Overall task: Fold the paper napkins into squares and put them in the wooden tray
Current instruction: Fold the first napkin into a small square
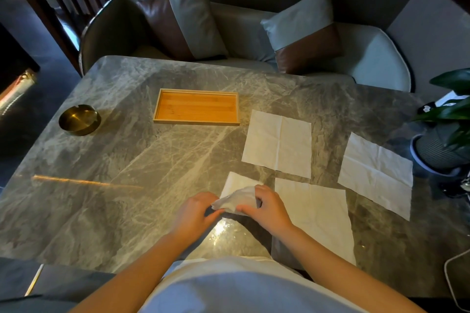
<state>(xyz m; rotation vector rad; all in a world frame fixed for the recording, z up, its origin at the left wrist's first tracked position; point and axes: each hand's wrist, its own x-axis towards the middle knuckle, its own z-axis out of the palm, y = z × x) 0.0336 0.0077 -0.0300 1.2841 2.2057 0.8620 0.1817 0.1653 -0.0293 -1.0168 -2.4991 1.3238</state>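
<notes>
Left hand (195, 208) and right hand (267, 207) each pinch the white napkin (237, 201), which we see crumpled and partly lifted, between them near the table's (114, 180) near edge. Its raised fold runs roughly left to right; the wooden tray (195, 123) lies toward the far edge, lengthwise along it.

Glossy marble table (127, 185), wooden tray (195, 107), creased paper napkins (278, 143)

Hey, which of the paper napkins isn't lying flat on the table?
The napkin gripped between the left hand and right hand, partly lifted and bunched; the other three lie spread open to its right.
</notes>
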